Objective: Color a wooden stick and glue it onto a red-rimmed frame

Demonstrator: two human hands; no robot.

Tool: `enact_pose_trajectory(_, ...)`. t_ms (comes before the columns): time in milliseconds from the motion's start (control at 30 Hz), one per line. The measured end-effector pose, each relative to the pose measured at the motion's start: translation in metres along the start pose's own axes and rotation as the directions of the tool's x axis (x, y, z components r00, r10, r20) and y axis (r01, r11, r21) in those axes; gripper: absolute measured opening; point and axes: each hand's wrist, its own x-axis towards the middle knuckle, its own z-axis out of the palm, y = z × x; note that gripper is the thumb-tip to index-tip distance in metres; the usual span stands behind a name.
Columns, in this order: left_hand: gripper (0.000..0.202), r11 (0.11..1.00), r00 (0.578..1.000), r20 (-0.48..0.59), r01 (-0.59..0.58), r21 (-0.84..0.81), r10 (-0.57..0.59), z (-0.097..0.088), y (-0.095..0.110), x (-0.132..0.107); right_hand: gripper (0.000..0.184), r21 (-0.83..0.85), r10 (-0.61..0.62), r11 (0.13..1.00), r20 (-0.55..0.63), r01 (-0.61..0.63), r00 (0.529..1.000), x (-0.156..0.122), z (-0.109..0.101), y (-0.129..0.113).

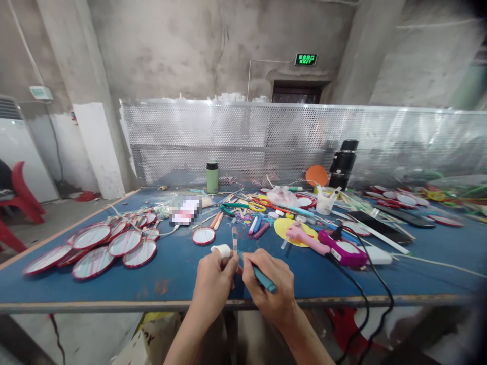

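Note:
Near the front edge of the table, my left hand (213, 279) is closed around a flat wooden craft stick (235, 237), which points away from me and looks banded with colour. A white wad or wrap (222, 250) shows at that hand's fingers; I cannot tell whether it is worn or held. Beside it, my right hand (272, 284) grips a teal marker (265, 280), its front end close to the stick. The marker's tip is hidden by the fingers. Just beyond my hands lies a small round red-rimmed disc (203, 235), with several coloured pens (258, 225) to its right.
Red-rimmed discs (93, 262) are heaped at left near a phone (187, 210). A pink glue gun (308, 238), purple device (342, 249) and black cables lie right. Behind stand a green bottle (212, 177), black thermos (343, 165) and perforated metal screen (247, 126).

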Motion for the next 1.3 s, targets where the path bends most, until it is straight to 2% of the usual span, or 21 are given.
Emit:
enact_pose_trajectory(233,0.024,1.0,1.0,0.002,-0.018,-0.001,0.018,0.0005,-0.0023,0.0013,0.011,0.033,0.001,0.999,-0.018,0.0,1.0,-0.0007,-0.0003,-0.0018)
enact_pose_trajectory(667,0.024,1.0,1.0,0.001,-0.027,0.011,0.027,0.0004,-0.004,0.0007,0.01,0.05,0.008,0.999,0.056,-0.011,0.998,-0.0015,0.0001,-0.0001)
enact_pose_trajectory(1300,0.024,0.999,1.0,0.006,-0.026,0.025,0.026,0.0006,-0.0016,0.0014,0.01,0.049,0.018,0.999,0.047,-0.02,0.999,-0.0026,-0.0004,-0.0004)
